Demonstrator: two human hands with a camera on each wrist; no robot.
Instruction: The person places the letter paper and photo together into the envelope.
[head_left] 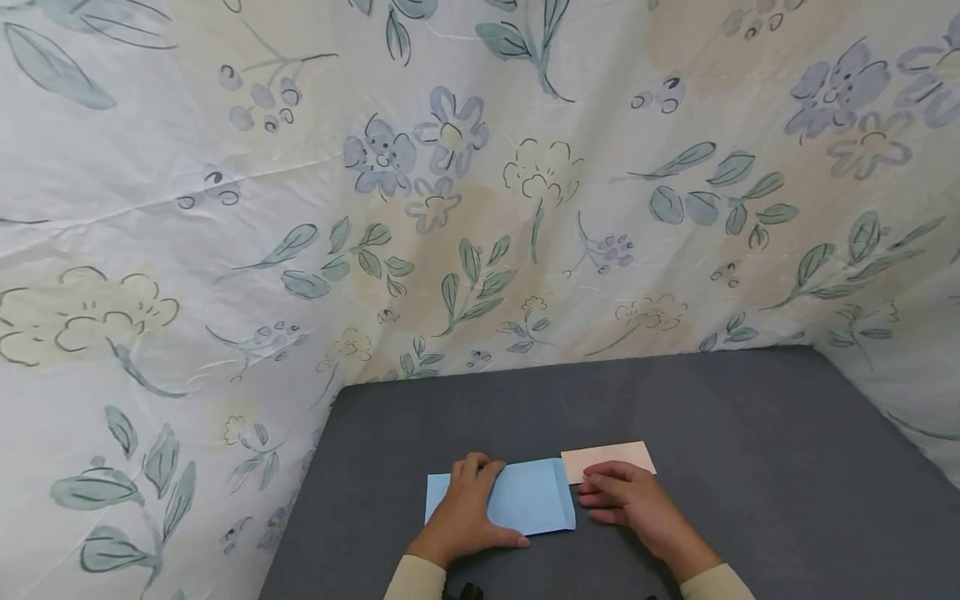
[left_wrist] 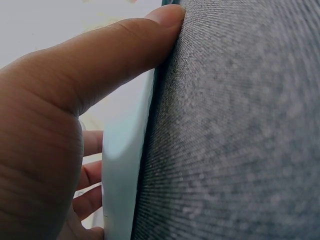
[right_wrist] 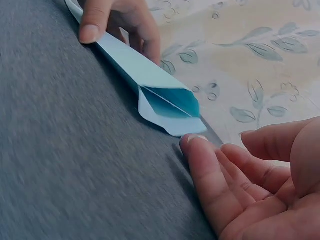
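A dark grey worktop (head_left: 750, 458) fills the lower part of the head view, plain in colour, with a fine woven texture showing in the left wrist view. Its far edge runs almost level, rising slightly towards the right, and its two sides spread outward towards the person. Floral cloth (head_left: 487, 275) rises behind it and along both sides. The cloth is white with soft beige patches, printed with lilac-blue flowers, pale yellow blooms, small berries and grey-green leafy sprigs drawn over in dark line. Long creases slant across its left part, and it looks brighter there than towards the right.

On the near part of the worktop is a light blue envelope (head_left: 528, 496), its long side running left to right. The left hand (head_left: 465, 521) grips it across its width, thumb at the near edge and fingers over the far edge. In the right wrist view the envelope's end gapes, with a flap (right_wrist: 167, 121) spread out below the opening.

A pale pink card (head_left: 615, 454) lies flat just beyond the envelope's right end. The right hand (head_left: 630, 504) is relaxed, fingers loosely bent and grasping nothing, its fingertips close to the flap; whether they touch the card cannot be told. Cream sleeves (head_left: 415, 577) cover both forearms at the bottom of the head view.
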